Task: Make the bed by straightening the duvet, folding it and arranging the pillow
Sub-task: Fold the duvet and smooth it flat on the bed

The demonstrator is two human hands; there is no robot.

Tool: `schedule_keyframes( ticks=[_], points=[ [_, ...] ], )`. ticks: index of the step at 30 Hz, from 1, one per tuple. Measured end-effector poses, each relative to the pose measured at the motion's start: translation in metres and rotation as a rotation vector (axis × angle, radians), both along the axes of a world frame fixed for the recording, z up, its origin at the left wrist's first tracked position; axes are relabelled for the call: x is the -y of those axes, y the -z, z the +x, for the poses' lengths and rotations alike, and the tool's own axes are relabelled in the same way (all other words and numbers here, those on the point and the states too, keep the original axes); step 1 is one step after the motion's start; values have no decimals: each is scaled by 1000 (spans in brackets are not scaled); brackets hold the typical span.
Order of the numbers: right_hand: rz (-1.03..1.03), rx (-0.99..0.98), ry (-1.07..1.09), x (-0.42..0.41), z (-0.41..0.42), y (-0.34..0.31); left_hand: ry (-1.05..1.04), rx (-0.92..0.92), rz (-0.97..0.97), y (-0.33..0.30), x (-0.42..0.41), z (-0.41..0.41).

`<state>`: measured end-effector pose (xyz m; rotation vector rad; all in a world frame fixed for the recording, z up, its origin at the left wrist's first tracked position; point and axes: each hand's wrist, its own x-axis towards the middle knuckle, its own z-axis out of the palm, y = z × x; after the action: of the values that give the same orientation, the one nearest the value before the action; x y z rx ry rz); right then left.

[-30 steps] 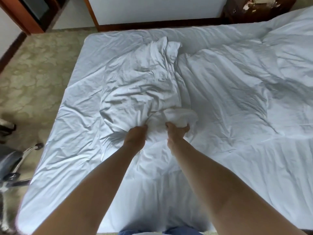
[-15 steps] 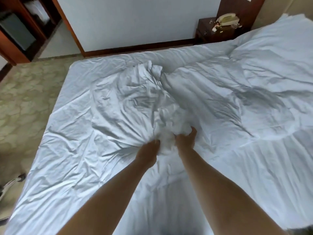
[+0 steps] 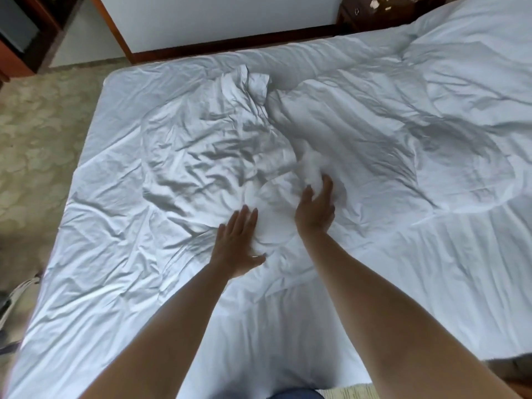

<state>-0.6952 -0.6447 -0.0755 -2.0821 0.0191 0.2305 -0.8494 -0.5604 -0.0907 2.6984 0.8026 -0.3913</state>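
Observation:
A white duvet (image 3: pixel 374 145) lies rumpled across the bed, bunched into a crumpled mound (image 3: pixel 218 151) at the centre. My left hand (image 3: pixel 237 243) lies flat with straight fingers on the near edge of that mound. My right hand (image 3: pixel 316 208) is beside it, fingers extended and pressing into a soft bulge of the fabric. Neither hand grips anything. No separate pillow can be made out.
The white sheet (image 3: pixel 95 254) covers the bed's left part down to its edge. Patterned carpet (image 3: pixel 34 145) lies to the left. A dark bedside table (image 3: pixel 380 12) stands at the far wall, and wooden furniture (image 3: pixel 26 38) at the far left.
Both hands gripped the bunched fabric at the mound's near edge before. They have let go, and their fingers now lie straight on the duvet.

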Motion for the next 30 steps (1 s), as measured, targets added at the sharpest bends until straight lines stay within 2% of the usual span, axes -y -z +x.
schedule_keyframes(
  ticks=[1, 2, 3, 5, 7, 9, 12, 15, 19, 30],
  points=[
    [-78, 67, -9, 6, 0, 2, 30, -27, 1, -1, 2, 2],
    [-168, 46, -29, 14, 1, 8, 71, -87, -3, 1, 5, 2],
    [-274, -41, -84, 21, 2, 20, 113, -163, -15, 5, 7, 0],
    [-422, -363, -214, 37, 2, 41, 174, -294, -34, 12, 6, -7],
    [-441, -521, -220, 46, 0, 44, 203, -321, -23, 14, -1, -16],
    [-475, -432, -205, 50, -7, 39, 205, -269, -9, 12, -7, -24],
    [-588, -243, -328, 55, -22, 17, 168, -219, -46, -2, -5, -32],
    [-599, -145, -466, 53, -39, -9, 186, -178, -22, -20, 1, -41],
    [-583, -82, -546, 56, -66, -38, 206, -103, -22, -46, 10, -49],
    [-600, -52, -504, 119, -102, -72, 252, -103, 15, -80, 39, -55]
  ],
)
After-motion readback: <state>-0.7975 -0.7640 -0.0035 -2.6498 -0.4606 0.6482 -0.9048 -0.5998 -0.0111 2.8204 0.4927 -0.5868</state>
